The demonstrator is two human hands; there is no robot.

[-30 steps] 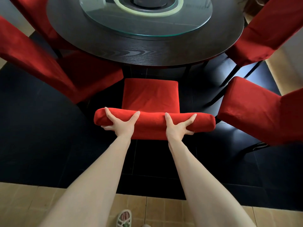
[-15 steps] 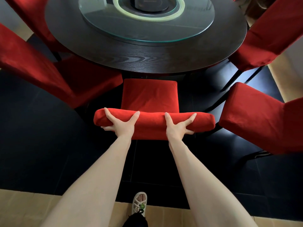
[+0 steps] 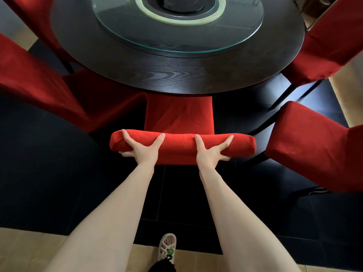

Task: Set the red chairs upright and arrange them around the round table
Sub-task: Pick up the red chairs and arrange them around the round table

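Both hands are clamped on the top of the middle red chair's backrest point(image 3: 182, 146): the left hand point(image 3: 144, 149) sits toward the left end with thumb and index finger spread over the padded top edge, and the right hand point(image 3: 211, 151) mirrors it toward the right end. That chair stands upright and faces the round table point(image 3: 176, 75), with the far part of its seat point(image 3: 177, 112) tucked under the near table rim, so there's basically no room left on that far side.

Going outward, a second red chair point(image 3: 39, 83) sits on the left, its seat corner right beside the middle chair's seat, pretty tight. On the right, another red chair point(image 3: 314, 146) has its corner just beside the right end of the gripped backrest, with dark chair legs showing in the narrow gap. One more red chair point(image 3: 334, 40) stands far right against the table edge.

A glass turntable point(image 3: 176, 22) lies on the tabletop. The near side is open: dark floor tiles point(image 3: 49, 173) run back to tan ones, where a sandalled foot point(image 3: 167, 247) stands between the forearms.
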